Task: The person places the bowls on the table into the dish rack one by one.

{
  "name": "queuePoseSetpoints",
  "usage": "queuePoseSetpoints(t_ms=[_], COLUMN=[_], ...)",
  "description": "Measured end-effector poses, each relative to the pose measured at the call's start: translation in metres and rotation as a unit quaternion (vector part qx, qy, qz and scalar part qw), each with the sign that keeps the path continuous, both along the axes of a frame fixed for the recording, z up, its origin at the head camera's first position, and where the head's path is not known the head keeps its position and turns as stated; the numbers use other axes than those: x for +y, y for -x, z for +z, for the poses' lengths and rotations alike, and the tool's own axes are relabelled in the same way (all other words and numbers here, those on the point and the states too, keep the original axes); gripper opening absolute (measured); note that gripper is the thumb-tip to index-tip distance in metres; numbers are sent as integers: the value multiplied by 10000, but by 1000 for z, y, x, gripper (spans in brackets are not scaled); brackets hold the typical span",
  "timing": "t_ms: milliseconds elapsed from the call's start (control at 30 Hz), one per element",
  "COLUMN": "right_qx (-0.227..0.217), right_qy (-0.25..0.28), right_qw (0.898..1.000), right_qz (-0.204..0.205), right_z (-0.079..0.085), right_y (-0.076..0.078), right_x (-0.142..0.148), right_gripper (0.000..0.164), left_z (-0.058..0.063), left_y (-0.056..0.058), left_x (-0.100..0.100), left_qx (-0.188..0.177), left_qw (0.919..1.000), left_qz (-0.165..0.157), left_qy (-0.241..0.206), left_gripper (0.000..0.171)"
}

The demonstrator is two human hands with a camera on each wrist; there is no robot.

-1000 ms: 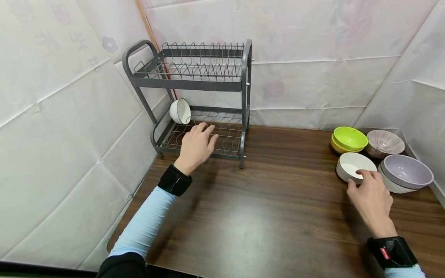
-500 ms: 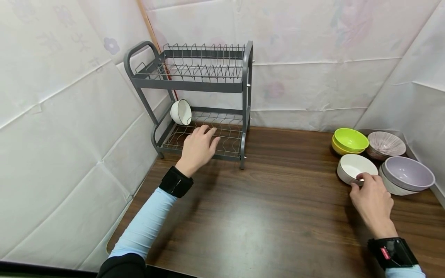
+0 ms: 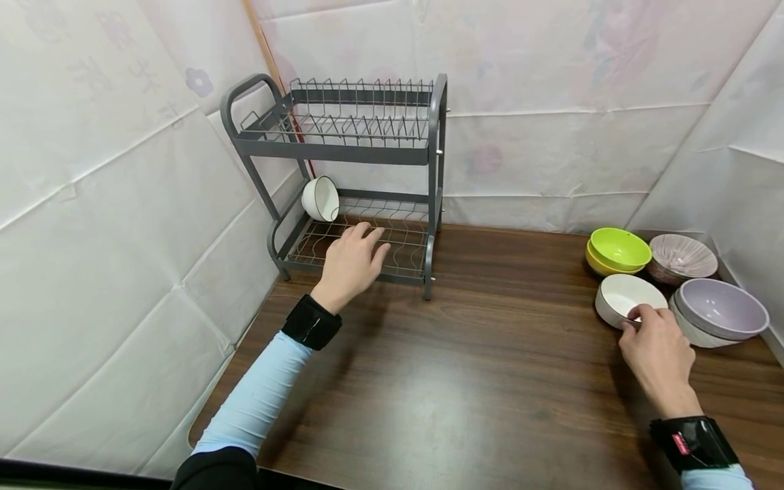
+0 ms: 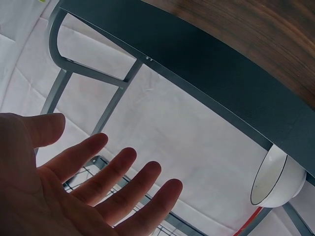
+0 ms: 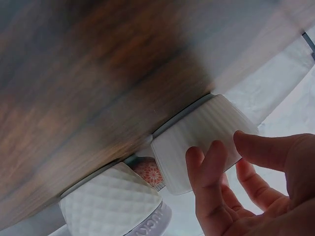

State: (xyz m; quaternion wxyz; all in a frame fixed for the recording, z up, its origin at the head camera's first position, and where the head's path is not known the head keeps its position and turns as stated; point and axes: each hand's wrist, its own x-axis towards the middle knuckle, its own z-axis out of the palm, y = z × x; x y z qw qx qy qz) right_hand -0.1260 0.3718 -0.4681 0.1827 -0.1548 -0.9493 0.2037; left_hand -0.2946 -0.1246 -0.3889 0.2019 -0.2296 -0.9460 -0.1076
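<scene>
My right hand (image 3: 660,357) pinches the near rim of a small white bowl (image 3: 621,291), thumb on the outside and a fingertip over the inside. In the right wrist view the bowl's ribbed wall (image 5: 192,137) shows, and its base sits low at the tabletop. My left hand (image 3: 352,262) holds nothing; its fingers are spread and relaxed in front of the lower tier of a dark grey dish rack (image 3: 343,151). Another white bowl (image 3: 320,199), dark-rimmed, stands tilted on its side at the left of that tier; it also appears right of the left hand in the left wrist view.
Behind the gripped bowl are a green bowl (image 3: 620,248) on a yellow one (image 3: 603,267), and a pinkish ribbed bowl (image 3: 682,255). To its right, a lilac bowl (image 3: 723,308) is stacked on a white textured bowl (image 5: 110,201). White sheeting (image 3: 551,136) encloses the brown table (image 3: 490,381).
My right hand has settled slightly lower, its fingertips closing on the white bowl's near rim. The left hand keeps its place before the rack; the whole view has shifted slightly.
</scene>
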Motion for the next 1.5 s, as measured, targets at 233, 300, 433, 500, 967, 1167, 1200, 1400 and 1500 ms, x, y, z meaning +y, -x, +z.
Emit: queuePoseSetpoints(t_ms=[233, 300, 433, 500, 967, 1167, 1200, 1400, 1500], right_qx=[-58, -74, -23, 44, 1092, 1655, 1748, 2270, 2458], right_qy=[-72, -93, -113, -112, -264, -316, -333, -440, -488], right_qw=[9999, 9999, 9999, 9999, 9934, 9847, 9829, 9697, 9629], right_qz=[63, 79, 81, 73, 218, 440, 478, 794, 1005], right_z=[1, 1, 0, -1, -3, -1, 0, 16, 25], right_y=[1, 1, 1, 1, 0, 2, 2, 5, 6], right_x=[3, 4, 4, 3, -5, -19, -22, -43, -54], right_gripper=[13, 12, 11, 11, 12, 14, 15, 18, 19], left_z=[1, 1, 1, 1, 0, 0, 0, 2, 5], left_y=[0, 1, 1, 1, -2, -6, -7, -13, -16], left_x=[1, 1, 1, 1, 4, 8, 9, 16, 21], left_qx=[30, 54, 67, 50, -54, -60, -85, -183, -137], left_qw=[10000, 10000, 9999, 10000, 9999, 9999, 9998, 9992, 9988], left_qz=[-37, -58, -74, -64, -38, -137, -165, -345, -454], left_qy=[-23, -28, -25, -21, 75, 34, 30, -55, -87], left_gripper=[45, 44, 44, 44, 45, 45, 46, 47, 47])
